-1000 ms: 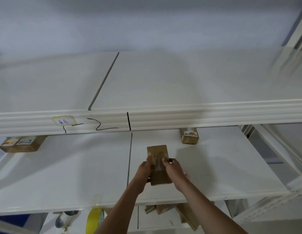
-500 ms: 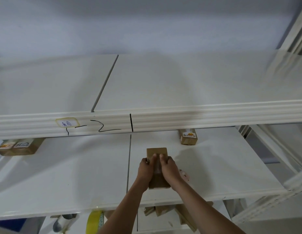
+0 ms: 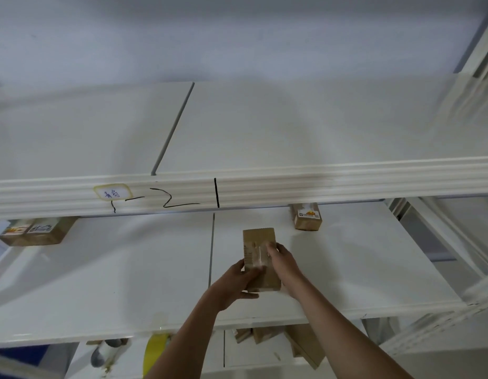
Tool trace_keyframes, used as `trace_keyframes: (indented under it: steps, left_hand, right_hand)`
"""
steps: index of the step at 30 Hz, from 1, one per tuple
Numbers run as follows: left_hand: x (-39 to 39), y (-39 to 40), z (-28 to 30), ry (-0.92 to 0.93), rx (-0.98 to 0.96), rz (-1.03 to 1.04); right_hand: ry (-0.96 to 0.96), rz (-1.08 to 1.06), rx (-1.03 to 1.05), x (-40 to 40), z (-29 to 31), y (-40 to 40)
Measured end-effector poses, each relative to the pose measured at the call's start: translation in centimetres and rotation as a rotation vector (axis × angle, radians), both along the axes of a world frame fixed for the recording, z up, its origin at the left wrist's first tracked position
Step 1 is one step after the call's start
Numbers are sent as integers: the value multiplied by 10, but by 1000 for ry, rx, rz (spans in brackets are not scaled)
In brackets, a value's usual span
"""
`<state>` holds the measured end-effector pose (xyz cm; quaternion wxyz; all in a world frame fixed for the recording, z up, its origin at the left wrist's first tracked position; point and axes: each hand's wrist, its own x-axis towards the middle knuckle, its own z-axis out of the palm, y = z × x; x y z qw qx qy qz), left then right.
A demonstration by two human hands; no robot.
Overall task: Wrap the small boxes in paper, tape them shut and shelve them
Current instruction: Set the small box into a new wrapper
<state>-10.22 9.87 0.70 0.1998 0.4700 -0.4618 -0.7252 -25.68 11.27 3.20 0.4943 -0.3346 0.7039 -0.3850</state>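
Head view: brown paper-wrapped box [image 3: 260, 258], clear tape strip on top, held over shelf [image 3: 128, 283].

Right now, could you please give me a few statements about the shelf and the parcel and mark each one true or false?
1. Both hands hold the wrapped box above the middle shelf. True: the left hand and the right hand grip it.
2. The top shelf carries three parcels. False: no parcel shows on it.
3. A labelled parcel sits behind the held box, to the right. True.
4. The yellow tape roll lies on the middle shelf. False: it shows below that shelf's front edge.
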Motion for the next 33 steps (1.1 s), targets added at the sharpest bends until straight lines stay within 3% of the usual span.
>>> trace_keyframes:
  steps: [4,8,15,22,26,28,31,33]
  left_hand:
    - [3,3,-5,112,-2,159]
    - [2,1,-9,65,-70,196]
    - [-4,-2,-8,-4,-176,214]
    - [1,-7,-4,-32,-78,222]
    - [-5,-17,-4,-238,-203,311]
    - [-10,-16,-1,-190,-265,299]
    - [-16,-15,4,-3,-148,269]
    - [-12,-17,4,7,-122,340]
  right_hand:
    - [38,155,56,-4,0,6]
    - [114,306,32,2,-14,13]
    - [103,199,-23,15,-10,15]
    - [-61,92,63,4,-7,12]
    - [200,127,-30,4,-1,15]
    - [281,104,-84,6,-3,12]
    - [218,112,-166,11,-6,9]
    - [269,70,-247,8,-4,8]
